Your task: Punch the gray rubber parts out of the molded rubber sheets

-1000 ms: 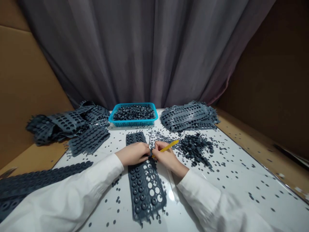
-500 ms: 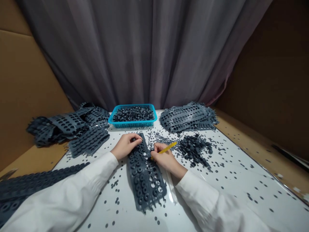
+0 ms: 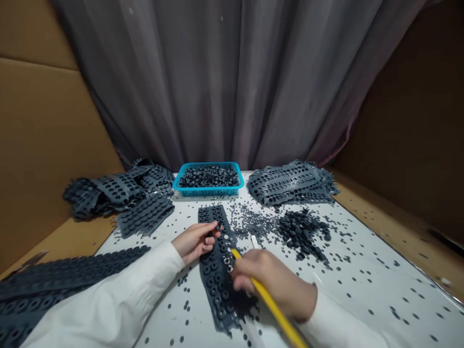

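Partly hidden dk strip [image 3: 214, 268] behind R hand [image 3: 281, 282]; yellow tool [image 3: 273, 311] blurry

Looks like a makeshift workshop nook: cardboard walls [image 3: 36, 135], a grey curtain [image 3: 203, 87], and a white table [image 3: 362, 281] (pretty messy tbh) littered with little black discs [image 3: 253, 222].
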`<state>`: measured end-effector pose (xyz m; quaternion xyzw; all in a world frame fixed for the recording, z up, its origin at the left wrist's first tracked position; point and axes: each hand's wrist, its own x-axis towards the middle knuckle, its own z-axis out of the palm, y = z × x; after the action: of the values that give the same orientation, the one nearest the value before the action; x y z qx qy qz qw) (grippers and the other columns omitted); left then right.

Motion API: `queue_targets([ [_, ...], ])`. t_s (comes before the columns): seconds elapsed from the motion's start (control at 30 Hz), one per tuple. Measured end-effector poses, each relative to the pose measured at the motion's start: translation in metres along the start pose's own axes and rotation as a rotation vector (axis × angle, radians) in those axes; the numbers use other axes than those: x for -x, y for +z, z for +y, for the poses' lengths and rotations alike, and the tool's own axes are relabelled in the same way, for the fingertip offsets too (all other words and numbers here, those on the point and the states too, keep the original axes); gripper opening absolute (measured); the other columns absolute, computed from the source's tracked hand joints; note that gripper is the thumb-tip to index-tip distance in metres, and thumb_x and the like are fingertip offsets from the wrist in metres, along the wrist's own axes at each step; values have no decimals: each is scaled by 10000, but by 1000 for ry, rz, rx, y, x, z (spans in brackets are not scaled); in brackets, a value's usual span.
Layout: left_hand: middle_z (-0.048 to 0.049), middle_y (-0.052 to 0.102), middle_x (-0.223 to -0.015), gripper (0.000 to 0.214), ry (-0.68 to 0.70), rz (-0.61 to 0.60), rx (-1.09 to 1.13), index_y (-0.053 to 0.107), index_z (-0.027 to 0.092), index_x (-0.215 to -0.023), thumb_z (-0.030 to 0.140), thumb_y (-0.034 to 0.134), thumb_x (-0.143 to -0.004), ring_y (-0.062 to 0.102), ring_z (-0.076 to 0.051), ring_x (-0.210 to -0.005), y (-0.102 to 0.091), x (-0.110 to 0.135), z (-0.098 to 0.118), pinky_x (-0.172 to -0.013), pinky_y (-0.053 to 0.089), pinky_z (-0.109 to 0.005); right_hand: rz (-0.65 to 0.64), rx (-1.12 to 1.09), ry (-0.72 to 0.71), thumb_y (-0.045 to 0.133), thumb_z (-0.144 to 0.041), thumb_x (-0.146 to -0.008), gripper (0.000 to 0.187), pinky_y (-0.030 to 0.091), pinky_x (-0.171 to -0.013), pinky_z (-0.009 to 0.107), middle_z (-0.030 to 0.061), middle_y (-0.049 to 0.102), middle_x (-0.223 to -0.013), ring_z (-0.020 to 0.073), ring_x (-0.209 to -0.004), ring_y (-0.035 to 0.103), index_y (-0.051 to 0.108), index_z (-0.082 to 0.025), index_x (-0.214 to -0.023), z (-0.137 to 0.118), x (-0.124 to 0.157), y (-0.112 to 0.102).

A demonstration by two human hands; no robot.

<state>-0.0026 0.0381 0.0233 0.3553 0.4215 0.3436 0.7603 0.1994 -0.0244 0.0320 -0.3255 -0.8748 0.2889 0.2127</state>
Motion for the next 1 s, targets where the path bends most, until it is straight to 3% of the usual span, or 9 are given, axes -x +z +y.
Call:
queue_targets([
  [0.1,-15,503,-639,227,-113,-24,201,603,56,-776,215,490,-891,344,-6,-415,3,7,1,-373,242,-113,-92,319,28,604,-256,-785,122,371,-712,327,57,605,-830,208,-814,520,510,-186,-819,-7,10,11],
  [0.27,-12,494,-627,273,-151,-19,254,586,66,-760,254,448,-902,331,-10,-403,7,16,4,-364,240,-114,-78,337,42,539,-101,-765,121,329,-606,269,33,575,-781,174,-745,484,460,-191,-778,-1,7,26],
  [0.37,-15,492,-638,183,-148,-4,286,546,98,-725,229,472,-830,346,-27,-419,4,21,7,-381,257,-131,-83,291,31,486,-65,-766,138,305,-566,251,17,543,-729,157,-696,467,439,-195,-756,-4,6,27],
  [0.47,-3,465,-621,62,-92,-1,299,493,139,-710,182,463,-676,372,-58,-448,-2,26,7,-407,278,-157,-116,193,56,623,-220,-718,199,323,-578,250,18,535,-756,163,-703,465,437,-198,-786,-9,11,24],
  [0.57,20,417,-577,153,-44,29,263,467,162,-723,183,441,-574,365,-72,-443,-8,27,1,-400,248,-163,-157,150,19,667,-207,-655,275,319,-590,252,20,547,-781,166,-722,463,422,-202,-780,-11,17,23],
  [0.73,37,393,-532,154,-37,69,161,431,171,-676,321,461,-695,346,-70,-405,-15,22,-13,-372,199,-167,-130,110,-21,471,-24,-701,203,310,-574,231,12,530,-743,138,-693,457,385,-203,-740,-21,19,32],
  [0.87,88,333,-463,215,40,108,32,457,169,-707,358,558,-725,283,-48,-359,-18,18,-21,-359,168,-158,-147,-21,-11,501,-124,-769,106,356,-593,236,26,557,-762,143,-693,483,427,-200,-764,-43,17,34],
  [0.93,68,440,-514,234,72,97,-37,511,155,-829,319,614,-696,334,-50,-380,-17,18,-24,-361,181,-155,-150,-110,0,495,-218,-820,28,379,-612,255,41,589,-787,154,-700,508,478,-199,-810,-47,12,28],
  [1.0,33,531,-599,295,95,76,-86,530,146,-897,286,652,-668,380,-53,-419,-16,17,-27,-372,205,-152,-31,-254,75,398,-287,-886,152,403,-636,276,47,613,-799,161,-704,534,508,-204,-951,-39,4,21],
])
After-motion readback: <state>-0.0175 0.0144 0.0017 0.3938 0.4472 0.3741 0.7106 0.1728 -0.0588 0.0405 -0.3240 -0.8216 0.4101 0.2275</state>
